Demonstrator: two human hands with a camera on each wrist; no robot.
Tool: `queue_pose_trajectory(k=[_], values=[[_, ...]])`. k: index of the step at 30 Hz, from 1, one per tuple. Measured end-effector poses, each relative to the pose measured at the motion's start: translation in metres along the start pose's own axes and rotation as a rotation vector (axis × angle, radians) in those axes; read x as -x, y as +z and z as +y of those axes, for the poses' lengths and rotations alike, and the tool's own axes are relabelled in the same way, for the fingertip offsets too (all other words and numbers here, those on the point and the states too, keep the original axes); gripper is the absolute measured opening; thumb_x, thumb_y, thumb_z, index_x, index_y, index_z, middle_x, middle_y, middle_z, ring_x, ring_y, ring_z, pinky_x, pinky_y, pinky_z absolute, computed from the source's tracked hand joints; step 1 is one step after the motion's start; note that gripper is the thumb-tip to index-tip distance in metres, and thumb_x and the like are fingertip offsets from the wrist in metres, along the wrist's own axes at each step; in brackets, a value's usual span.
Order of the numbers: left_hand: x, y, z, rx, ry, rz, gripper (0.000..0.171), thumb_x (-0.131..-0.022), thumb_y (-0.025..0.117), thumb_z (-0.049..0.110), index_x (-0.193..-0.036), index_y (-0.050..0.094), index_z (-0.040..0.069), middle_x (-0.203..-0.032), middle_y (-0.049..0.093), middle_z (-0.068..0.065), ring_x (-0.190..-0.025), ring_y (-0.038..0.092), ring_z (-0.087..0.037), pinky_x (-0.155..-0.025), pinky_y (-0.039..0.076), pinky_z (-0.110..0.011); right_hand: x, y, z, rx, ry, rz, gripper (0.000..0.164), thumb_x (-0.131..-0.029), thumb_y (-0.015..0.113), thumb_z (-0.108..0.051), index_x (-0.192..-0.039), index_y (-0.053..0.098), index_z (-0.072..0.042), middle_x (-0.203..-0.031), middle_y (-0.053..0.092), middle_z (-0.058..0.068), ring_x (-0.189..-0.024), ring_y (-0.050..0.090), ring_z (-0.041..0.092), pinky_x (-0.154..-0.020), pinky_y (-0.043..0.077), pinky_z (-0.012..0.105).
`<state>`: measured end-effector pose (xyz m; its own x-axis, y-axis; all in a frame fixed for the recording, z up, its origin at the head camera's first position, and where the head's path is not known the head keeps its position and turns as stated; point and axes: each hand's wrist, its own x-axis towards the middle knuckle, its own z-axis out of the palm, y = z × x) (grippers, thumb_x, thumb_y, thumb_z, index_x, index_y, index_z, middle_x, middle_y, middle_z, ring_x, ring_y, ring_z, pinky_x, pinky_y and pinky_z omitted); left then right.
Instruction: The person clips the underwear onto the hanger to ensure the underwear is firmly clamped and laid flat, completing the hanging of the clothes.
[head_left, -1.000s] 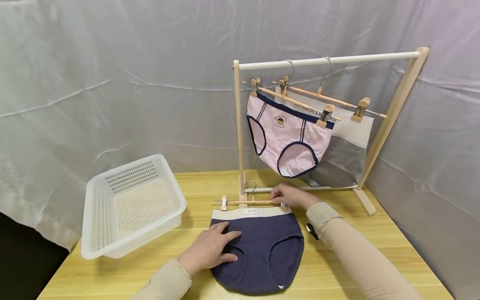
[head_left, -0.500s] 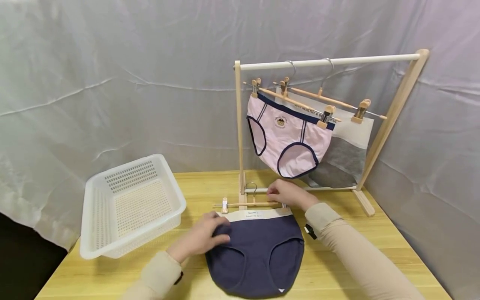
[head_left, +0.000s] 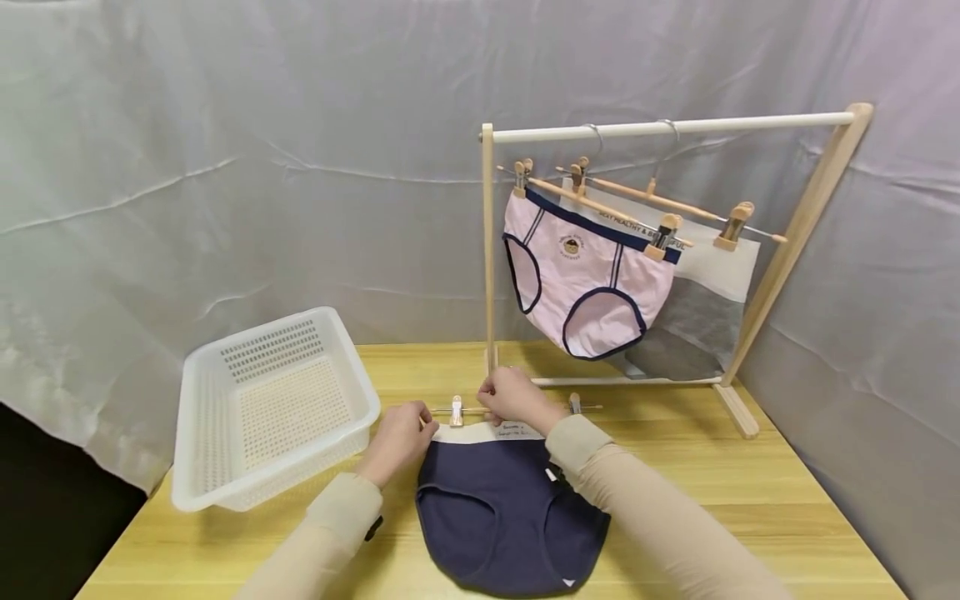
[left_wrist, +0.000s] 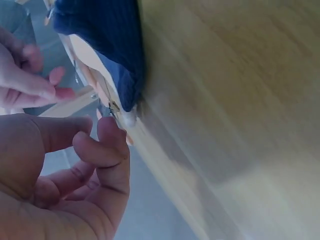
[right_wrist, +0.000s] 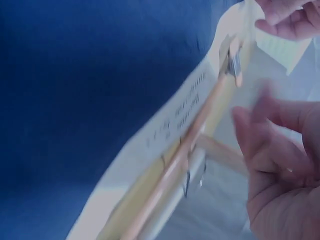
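Navy briefs with a cream waistband lie on the table, waistband away from me. A clip hanger lies along that waistband; its left clip stands at the waistband's left part and its right clip beyond my right wrist. My left hand is at the waistband's left corner, fingers loosely bent; in the left wrist view the thumb and index tips stand apart beside the fabric. My right hand is over the hanger's middle, fingers bent and blurred in the right wrist view, with nothing seen between them.
A white plastic basket stands on the left. At the back right, a wooden rack carries pink briefs and grey-and-cream briefs on clip hangers. Grey curtains enclose the table.
My right hand has left the hanger's right clip and moved left to its middle. My left hand has gone from lying on the navy fabric up to the waistband's left corner.
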<state>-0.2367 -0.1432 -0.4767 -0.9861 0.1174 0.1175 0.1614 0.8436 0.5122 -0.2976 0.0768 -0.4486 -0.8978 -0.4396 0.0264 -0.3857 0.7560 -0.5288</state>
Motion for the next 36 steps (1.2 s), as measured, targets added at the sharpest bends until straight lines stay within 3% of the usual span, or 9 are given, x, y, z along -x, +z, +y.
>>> queue_pose_trajectory(k=[4, 6, 8, 11, 18, 24, 27, 32, 36], values=[[-0.021, 0.026, -0.026, 0.017, -0.054, -0.012, 0.018, -0.100, 0.073, 0.020, -0.086, 0.069, 0.010, -0.078, 0.066, -0.005, -0.063, 0.057, -0.017, -0.057, 0.046, -0.029, -0.011, 0.013, -0.008, -0.044, 0.106, -0.010, 0.025, -0.107, 0.064, -0.017, -0.101, 0.083, -0.003, -0.058, 0.071, 0.003, -0.053, 0.068, 0.010, -0.087, 0.062, 0.040], [-0.032, 0.040, -0.039, 0.021, -0.056, -0.007, 0.024, -0.099, 0.074, 0.022, -0.077, 0.067, 0.013, -0.072, 0.064, -0.002, -0.061, 0.056, -0.017, -0.056, 0.045, -0.029, -0.015, 0.020, -0.010, -0.046, 0.131, -0.020, 0.027, -0.107, 0.064, -0.018, -0.095, 0.084, -0.003, -0.054, 0.067, 0.001, -0.052, 0.067, 0.011, -0.078, 0.060, 0.034], [-0.038, 0.048, -0.048, 0.021, -0.045, -0.016, 0.034, -0.098, 0.074, 0.024, -0.067, 0.062, 0.016, -0.065, 0.059, 0.000, -0.057, 0.054, -0.017, -0.053, 0.043, -0.028, -0.018, 0.025, -0.013, -0.060, 0.151, -0.042, 0.034, -0.108, 0.064, -0.020, -0.085, 0.082, -0.002, -0.051, 0.063, -0.001, -0.049, 0.065, 0.012, -0.059, 0.054, 0.028], [-0.044, 0.053, -0.055, 0.014, -0.034, -0.033, 0.047, -0.097, 0.074, 0.027, -0.055, 0.053, 0.020, -0.053, 0.048, 0.006, -0.048, 0.047, -0.014, -0.047, 0.038, -0.028, -0.024, 0.032, -0.018, -0.046, 0.150, -0.030, 0.043, -0.108, 0.064, -0.021, -0.071, 0.079, -0.003, -0.045, 0.058, -0.005, -0.045, 0.063, 0.011, -0.050, 0.043, 0.021], [-0.046, 0.048, -0.054, 0.066, -0.091, -0.095, 0.056, -0.097, 0.074, 0.029, -0.049, 0.045, 0.023, -0.045, 0.032, 0.012, -0.041, 0.033, -0.009, -0.043, 0.029, -0.026, -0.038, 0.044, -0.022, -0.026, 0.186, 0.007, 0.051, -0.104, 0.070, -0.024, -0.055, 0.070, -0.008, -0.044, 0.060, -0.002, -0.046, 0.069, 0.017, -0.053, 0.051, 0.023], [-0.046, 0.046, -0.058, 0.141, -0.102, -0.134, 0.056, -0.096, 0.073, 0.026, -0.048, 0.047, 0.022, -0.044, 0.034, 0.011, -0.040, 0.032, -0.009, -0.043, 0.028, -0.025, -0.076, 0.078, 0.021, 0.023, 0.197, 0.055, 0.056, -0.096, 0.076, -0.032, -0.046, 0.055, -0.019, -0.042, 0.054, -0.005, -0.040, 0.058, 0.014, -0.051, 0.049, 0.026], [-0.048, 0.048, -0.064, 0.162, -0.100, -0.137, 0.055, -0.096, 0.073, 0.026, -0.047, 0.048, 0.022, -0.044, 0.037, 0.011, -0.040, 0.033, -0.009, -0.044, 0.030, -0.024, -0.082, 0.081, 0.028, -0.024, 0.230, 0.056, 0.050, -0.091, 0.078, -0.033, -0.050, 0.055, -0.017, -0.049, 0.057, -0.001, -0.045, 0.058, 0.018, -0.053, 0.048, 0.029], [-0.049, 0.048, -0.070, 0.196, -0.093, -0.152, 0.052, -0.096, 0.072, 0.029, -0.048, 0.050, 0.024, -0.044, 0.041, 0.012, -0.041, 0.038, -0.008, -0.047, 0.036, -0.024, -0.074, 0.072, 0.019, -0.110, 0.297, 0.032, 0.035, -0.087, 0.080, -0.037, -0.076, 0.059, -0.011, -0.077, 0.061, 0.007, -0.064, 0.060, 0.025, -0.061, 0.050, 0.037], [-0.036, 0.033, -0.056, 0.253, -0.078, -0.147, 0.048, -0.097, 0.072, 0.025, -0.052, 0.054, 0.022, -0.052, 0.053, 0.009, -0.047, 0.048, -0.010, -0.053, 0.044, -0.026, -0.070, 0.066, 0.013, -0.141, 0.320, 0.001, 0.029, -0.087, 0.076, -0.034, -0.075, 0.062, -0.011, -0.069, 0.061, 0.005, -0.058, 0.059, 0.024, -0.056, 0.049, 0.036]])
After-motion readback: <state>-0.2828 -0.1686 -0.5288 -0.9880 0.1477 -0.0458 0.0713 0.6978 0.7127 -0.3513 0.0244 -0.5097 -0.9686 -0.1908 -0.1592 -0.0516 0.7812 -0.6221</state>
